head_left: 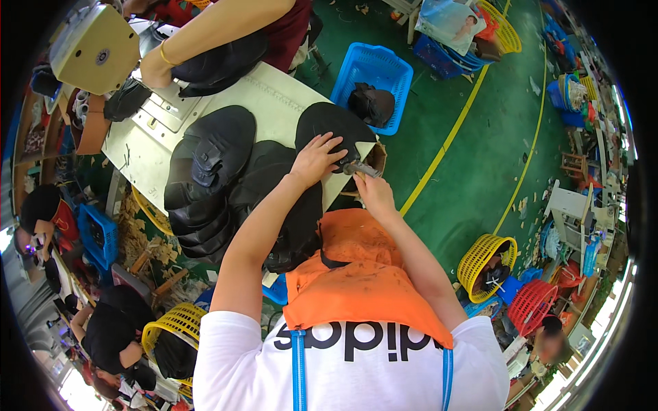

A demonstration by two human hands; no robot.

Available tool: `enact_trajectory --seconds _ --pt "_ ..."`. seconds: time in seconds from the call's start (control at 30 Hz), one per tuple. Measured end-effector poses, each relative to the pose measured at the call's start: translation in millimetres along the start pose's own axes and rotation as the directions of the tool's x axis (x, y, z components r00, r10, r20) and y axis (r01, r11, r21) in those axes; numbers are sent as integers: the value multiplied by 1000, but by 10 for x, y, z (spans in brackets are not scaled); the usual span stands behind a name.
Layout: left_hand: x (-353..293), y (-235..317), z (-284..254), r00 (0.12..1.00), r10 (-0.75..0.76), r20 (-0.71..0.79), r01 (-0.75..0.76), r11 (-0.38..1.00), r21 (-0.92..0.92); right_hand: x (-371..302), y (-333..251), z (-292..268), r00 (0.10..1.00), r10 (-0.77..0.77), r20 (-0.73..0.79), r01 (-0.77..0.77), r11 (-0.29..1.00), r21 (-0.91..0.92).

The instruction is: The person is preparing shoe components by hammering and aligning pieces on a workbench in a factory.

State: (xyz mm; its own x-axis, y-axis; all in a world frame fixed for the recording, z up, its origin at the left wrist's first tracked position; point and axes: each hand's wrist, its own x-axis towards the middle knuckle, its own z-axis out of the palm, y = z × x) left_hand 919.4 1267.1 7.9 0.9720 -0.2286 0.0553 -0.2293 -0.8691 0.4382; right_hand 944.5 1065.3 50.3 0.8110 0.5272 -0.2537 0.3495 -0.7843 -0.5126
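My left hand (317, 162) lies with its fingers spread on a black rounded piece (330, 122), which looks like a shoe upper, at the table's right end. My right hand (377, 194) is closed round a small grey-headed hammer (363, 170), whose handle is mostly covered by the fingers. The hammer's head is at the piece's lower edge, close to my left fingertips. Left of my forearm, stacked black shoe uppers (218, 147) with straps lie on the pale table (274, 85). Another black pile (277, 185) is partly hidden by that forearm.
Across the table, another person's arm (226, 34) reaches over black pieces beside a cream sewing machine (96, 51). A blue basket (343, 77) holding a dark bundle stands on the green floor (439, 116). Yellow (466, 264) and red baskets (521, 308) stand at right. An orange apron (370, 294) hangs before me.
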Motion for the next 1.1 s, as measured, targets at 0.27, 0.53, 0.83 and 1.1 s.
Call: enact_trajectory --seconds 0.27,0.53,0.83,1.1 --pt "1 54 -19 999 -7 36 8 1000 -22 114 -331 -125 993 108 49 -102 989 -106" --pt "-26 30 -45 998 0 58 -3 999 50 96 -465 -20 988 152 32 -149 985 -91" --pt "151 508 96 993 -109 51 77 899 431 104 484 129 988 87 -128 -47 957 287" --pt "-537 -645 -1496 954 -142 -265 186 971 147 -30 331 -126 976 216 -4 -196 894 403"
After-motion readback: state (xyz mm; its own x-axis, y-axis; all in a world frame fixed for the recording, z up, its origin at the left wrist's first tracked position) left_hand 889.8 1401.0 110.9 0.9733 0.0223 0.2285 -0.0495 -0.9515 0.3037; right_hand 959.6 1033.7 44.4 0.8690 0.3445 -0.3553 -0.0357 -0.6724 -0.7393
